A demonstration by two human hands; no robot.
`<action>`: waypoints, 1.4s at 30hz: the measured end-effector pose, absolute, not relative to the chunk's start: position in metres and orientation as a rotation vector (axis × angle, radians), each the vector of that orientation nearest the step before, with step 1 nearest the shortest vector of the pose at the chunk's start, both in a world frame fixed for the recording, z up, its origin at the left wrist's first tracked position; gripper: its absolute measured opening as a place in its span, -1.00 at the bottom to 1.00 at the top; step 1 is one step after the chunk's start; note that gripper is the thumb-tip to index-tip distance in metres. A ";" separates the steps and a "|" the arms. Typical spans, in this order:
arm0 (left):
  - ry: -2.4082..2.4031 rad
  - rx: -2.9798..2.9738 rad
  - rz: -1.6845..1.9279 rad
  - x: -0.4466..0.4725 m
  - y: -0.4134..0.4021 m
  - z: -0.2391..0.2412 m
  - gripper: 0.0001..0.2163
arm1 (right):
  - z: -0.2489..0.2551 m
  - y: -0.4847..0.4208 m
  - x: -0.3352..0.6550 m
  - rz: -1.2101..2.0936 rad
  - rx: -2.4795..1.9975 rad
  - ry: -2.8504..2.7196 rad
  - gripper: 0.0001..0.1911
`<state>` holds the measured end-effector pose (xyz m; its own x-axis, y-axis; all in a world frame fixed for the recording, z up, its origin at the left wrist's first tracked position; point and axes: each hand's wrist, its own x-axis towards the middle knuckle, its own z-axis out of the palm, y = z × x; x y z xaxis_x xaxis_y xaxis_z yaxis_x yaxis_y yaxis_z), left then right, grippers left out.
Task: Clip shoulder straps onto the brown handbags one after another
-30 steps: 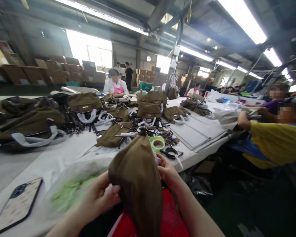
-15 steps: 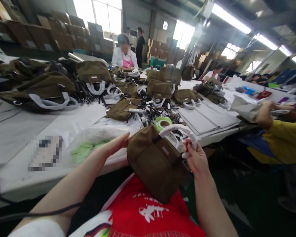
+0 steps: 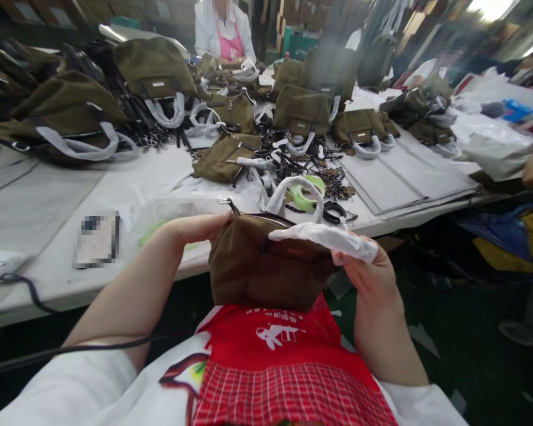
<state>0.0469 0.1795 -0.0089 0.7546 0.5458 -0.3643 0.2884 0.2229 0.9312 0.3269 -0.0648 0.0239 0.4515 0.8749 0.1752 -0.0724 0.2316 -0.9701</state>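
An olive-brown handbag (image 3: 266, 266) hangs between my hands in front of my red apron, its zipped top edge facing up. My left hand (image 3: 199, 228) grips its upper left corner beside the zip end; the fingertips are hidden behind the bag. At the right corner my right hand (image 3: 368, 269) is closed on the bag, with the thumb by a white-wrapped handle (image 3: 324, 236). A second wrapped handle (image 3: 299, 183) stands up behind the zip. Just beyond the bag, a green tape roll (image 3: 308, 192) rests on the table.
The white table (image 3: 155, 183) carries several olive bags (image 3: 302, 109) with wrapped handles, plus piles of dark straps and metal clips (image 3: 333, 180). A phone (image 3: 96, 239) lies at the left. Across the table sits a person in a pink apron (image 3: 231, 44). Flat grey sheets (image 3: 395, 177) lie right.
The bag has tipped so that its zipped top shows, and its front handle has swung down across the front. My view has dropped lower toward the table.
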 end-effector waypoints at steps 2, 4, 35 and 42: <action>0.766 1.462 0.104 0.045 0.171 -0.009 -0.62 | 0.027 -0.063 0.330 0.895 -1.237 -0.936 -0.69; 0.750 1.598 0.089 0.047 0.159 -0.012 -0.65 | 0.036 -0.062 0.334 1.123 -1.291 -1.105 -0.71; 1.075 1.482 0.506 0.070 0.097 -0.063 -0.79 | -0.021 -0.036 0.213 1.271 -1.321 -2.263 -0.89; 1.033 1.089 0.494 0.054 0.089 -0.062 -0.70 | -0.075 -0.003 0.209 1.816 -1.590 -0.872 -0.78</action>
